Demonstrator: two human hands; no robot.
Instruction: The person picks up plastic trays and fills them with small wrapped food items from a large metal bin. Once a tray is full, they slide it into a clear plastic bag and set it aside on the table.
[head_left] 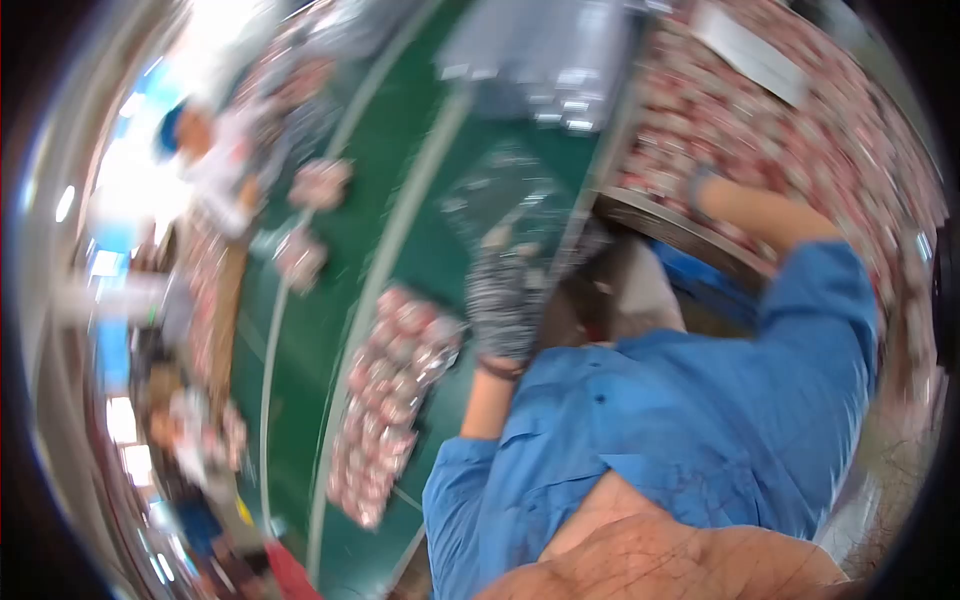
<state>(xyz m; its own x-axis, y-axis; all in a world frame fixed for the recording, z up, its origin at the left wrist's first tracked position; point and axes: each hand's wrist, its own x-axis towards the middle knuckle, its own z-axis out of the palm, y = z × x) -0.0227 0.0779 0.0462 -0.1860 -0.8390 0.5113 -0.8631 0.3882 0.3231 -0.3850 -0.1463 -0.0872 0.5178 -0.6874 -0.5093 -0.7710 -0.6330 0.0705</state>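
Note:
My left hand (pixel 505 305), in a grey knit glove, is over the green belt with its fingers closed on the near edge of a clear plastic bag (pixel 510 185). Motion blur softens the fingertips. At the right, my right hand (pixel 699 190) reaches into a large bin of small red-and-white wrapped pieces (pixel 665 130); its fingers are hidden against the pile. Filled clear bags of round red-and-white pieces (pixel 380 400) lie on the belt to the left of my left hand.
A stack of clear bags (pixel 545 60) lies at the top of the belt. Two small filled bags (pixel 320 184) sit farther left. Across the belt stands a person in a blue cap (pixel 182 130); another person is at lower left. A white sheet (pixel 750 55) rests on the pile. A metal rim (pixel 685 235) edges the bin.

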